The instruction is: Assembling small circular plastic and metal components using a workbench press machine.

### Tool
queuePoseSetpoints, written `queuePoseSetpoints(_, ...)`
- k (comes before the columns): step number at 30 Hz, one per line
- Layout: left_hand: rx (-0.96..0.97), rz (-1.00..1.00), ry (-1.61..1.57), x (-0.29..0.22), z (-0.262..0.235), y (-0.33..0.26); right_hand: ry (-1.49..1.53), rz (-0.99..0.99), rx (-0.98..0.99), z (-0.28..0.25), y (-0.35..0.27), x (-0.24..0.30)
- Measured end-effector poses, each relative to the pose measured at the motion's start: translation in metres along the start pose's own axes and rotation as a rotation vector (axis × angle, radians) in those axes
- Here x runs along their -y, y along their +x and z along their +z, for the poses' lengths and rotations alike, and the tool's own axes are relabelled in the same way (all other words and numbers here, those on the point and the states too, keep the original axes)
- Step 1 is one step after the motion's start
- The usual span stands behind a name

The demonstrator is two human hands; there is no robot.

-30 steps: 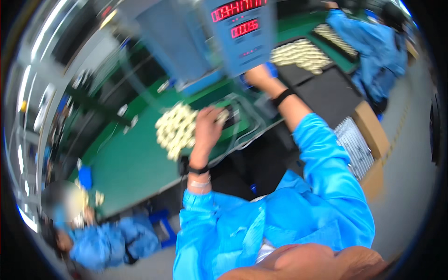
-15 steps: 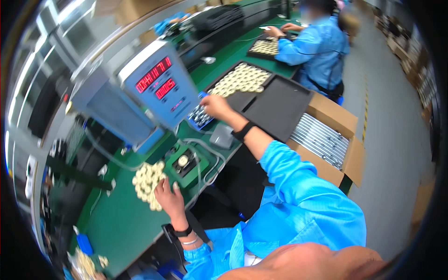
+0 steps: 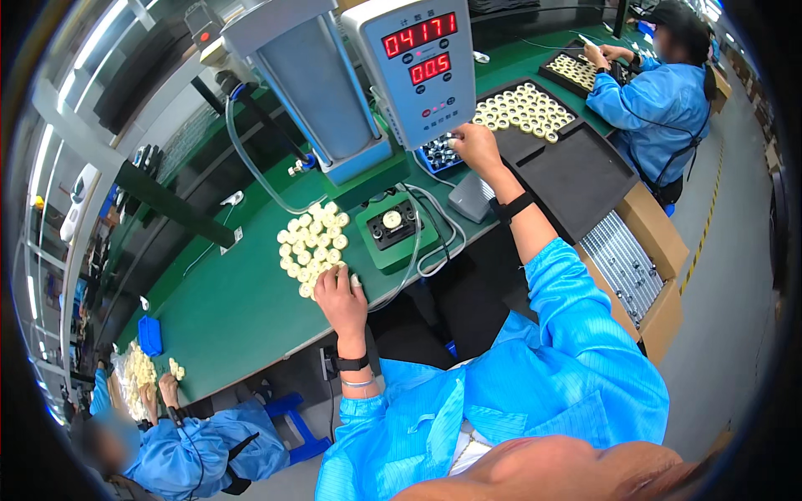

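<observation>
Right hand (image 3: 474,144) hides its grip in the small-parts tray (image 3: 436,155).

Centre frame: left hand (image 3: 341,294) rests at edge of pale ring pile (image 3: 311,244) on green bench (image 3: 242,317). Upper centre: right hand (image 3: 474,144) reaches into small parts tray (image 3: 438,154) beneath grey counter unit w/ red digits (image 3: 422,67).

Matt green bench mat (image 3: 242,309), glossy cream plastic rings (image 3: 311,246), shiny metal parts (image 3: 440,153), smooth black tray (image 3: 576,175).
</observation>
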State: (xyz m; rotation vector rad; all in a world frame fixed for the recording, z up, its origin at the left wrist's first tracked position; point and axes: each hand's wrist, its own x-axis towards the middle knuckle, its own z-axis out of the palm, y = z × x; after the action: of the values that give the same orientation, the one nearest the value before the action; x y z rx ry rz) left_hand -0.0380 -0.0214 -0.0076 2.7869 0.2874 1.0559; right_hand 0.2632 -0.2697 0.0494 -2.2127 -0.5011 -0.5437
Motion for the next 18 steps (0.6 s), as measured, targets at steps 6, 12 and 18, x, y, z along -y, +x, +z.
queuePoseSetpoints(6,0.004,-0.017,0.001,0.001,0.0,-0.001,-0.128,-0.13,-0.059,0.004,-0.002,-0.017)
queuePoseSetpoints(12,-0.004,-0.022,-0.005,0.003,0.003,-0.001,-0.214,-0.09,0.046,0.001,0.003,-0.022)
queuePoseSetpoints(18,0.006,-0.032,-0.019,0.002,0.003,-0.002,-0.097,-0.031,0.126,-0.007,0.003,-0.006)
